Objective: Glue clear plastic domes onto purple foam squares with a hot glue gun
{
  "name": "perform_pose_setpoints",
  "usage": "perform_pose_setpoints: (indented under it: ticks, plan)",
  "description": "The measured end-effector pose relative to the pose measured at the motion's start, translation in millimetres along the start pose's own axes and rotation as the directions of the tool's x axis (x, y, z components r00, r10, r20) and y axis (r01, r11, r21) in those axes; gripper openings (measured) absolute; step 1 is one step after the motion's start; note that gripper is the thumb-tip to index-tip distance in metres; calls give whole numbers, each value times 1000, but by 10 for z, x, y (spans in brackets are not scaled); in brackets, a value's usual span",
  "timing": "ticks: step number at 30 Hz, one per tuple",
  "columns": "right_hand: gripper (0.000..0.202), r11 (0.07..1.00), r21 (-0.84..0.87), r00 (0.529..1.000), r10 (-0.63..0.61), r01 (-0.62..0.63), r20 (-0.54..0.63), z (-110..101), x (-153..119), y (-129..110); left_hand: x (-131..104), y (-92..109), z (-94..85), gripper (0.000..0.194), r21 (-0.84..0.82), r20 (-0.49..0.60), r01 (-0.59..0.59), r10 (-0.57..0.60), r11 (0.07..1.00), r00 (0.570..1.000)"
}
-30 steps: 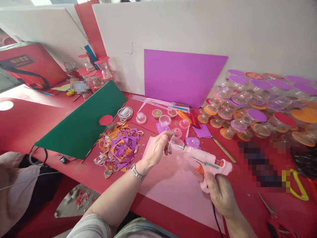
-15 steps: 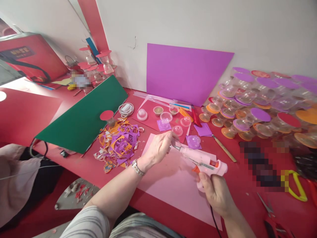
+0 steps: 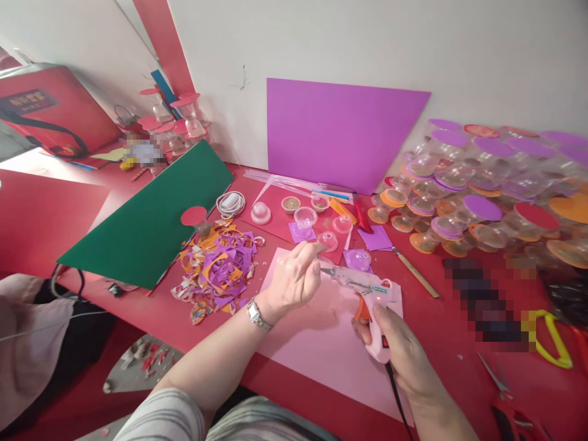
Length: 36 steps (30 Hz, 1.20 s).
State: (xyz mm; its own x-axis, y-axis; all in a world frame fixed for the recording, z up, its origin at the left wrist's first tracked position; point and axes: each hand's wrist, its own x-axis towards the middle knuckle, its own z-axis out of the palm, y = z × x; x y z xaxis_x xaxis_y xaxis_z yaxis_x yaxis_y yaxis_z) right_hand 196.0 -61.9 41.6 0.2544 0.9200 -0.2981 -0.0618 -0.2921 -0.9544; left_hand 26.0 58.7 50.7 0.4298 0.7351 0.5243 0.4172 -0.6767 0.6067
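My right hand [image 3: 399,343] is wrapped round the handle of a pink hot glue gun [image 3: 377,318] with an orange trigger [image 3: 362,306]. The gun's nozzle points left and meets the fingers of my left hand [image 3: 294,275]. That hand is closed, its fingers bent with the tips by the nozzle; what they hold, if anything, is hidden. Below both hands lies a pink sheet [image 3: 312,355]. Just beyond are a clear dome on a purple square [image 3: 358,260], a clear plastic cup [image 3: 327,241] and another clear cup on a purple square [image 3: 305,217].
Paper scraps [image 3: 220,263] are heaped on the left before a standing green board [image 3: 151,226]. Stacked plastic hourglass shapes [image 3: 459,184] fill the right. A wooden-handled tool [image 3: 416,272], scissors [image 3: 498,383] and a purple board [image 3: 344,135] are around. A person's dark-clothed leg [image 3: 87,343] is at left.
My right hand has turned the glue gun so that its handle and trigger show more. My left hand has stayed by the nozzle, its fingers shifting a little.
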Motion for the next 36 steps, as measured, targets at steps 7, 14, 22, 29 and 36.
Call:
perform_pose_setpoints:
  ticks: [7,14,22,29,36]
  plan:
    - [53,965,-176,975,-209,193,-74,-130,35,116,-8,29,12,68,-393,62,95,-76,915,995]
    - [48,626,-592,795,-605,507,41,-248,98,199,16,-47,38,70,-637,278,402,-290,658,916]
    - [25,273,-666,551,-797,694,248,-204,135,129,-5,-3,50,64,-514,255,398,-308,760,917]
    - [47,783,-464,897,-437,413,61,-175,1,235,15,24,15,68,-301,88,181,-162,936,983]
    - [54,962,-211,984,-163,174,68,-49,-27,55,-12,15,16,66,-106,8,36,-35,994,999]
